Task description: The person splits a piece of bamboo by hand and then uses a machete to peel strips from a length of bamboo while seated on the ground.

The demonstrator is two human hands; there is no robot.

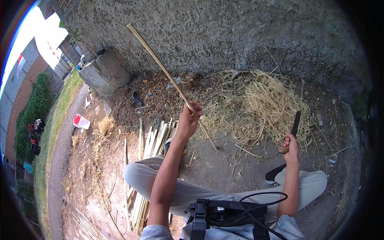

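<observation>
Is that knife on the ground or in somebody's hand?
In a hand: the right hand grips the knife by its brown handle, dark blade sticking out.

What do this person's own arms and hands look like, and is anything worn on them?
The left hand and right hand are both ordinary human hands, with no gloves. The forearms are bare too, with no watch visible at either wrist. Further up, pale grey-blue fabric sleeves show at the picture's lower edge.
</observation>
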